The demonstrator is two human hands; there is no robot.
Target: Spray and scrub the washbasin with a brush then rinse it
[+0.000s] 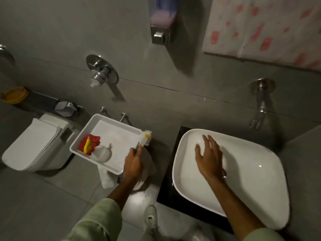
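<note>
Spray bottle (94, 148) flat in white tray (114, 120), left hand (132, 162) clamped on brush (145, 137), right hand (209, 153) spread inside washbasin (251, 171).

I see the white, rounded-rectangular ceramic washbasin (243, 180) lying directly under my right hand (210, 159), its glossy bowl looking clean. The white-bristled scrubbing brush with a yellow spot (145, 137) sticks out beyond my left hand (133, 162), bristle head tilted away. The white plastic spray bottle with red-and-yellow trigger (97, 150) lies on its side just left of that hand.

Pale green sleeves (97, 221) pushed up both forearms, bare hands, ring on right hand (211, 158), white sneaker (151, 219) below.
</note>
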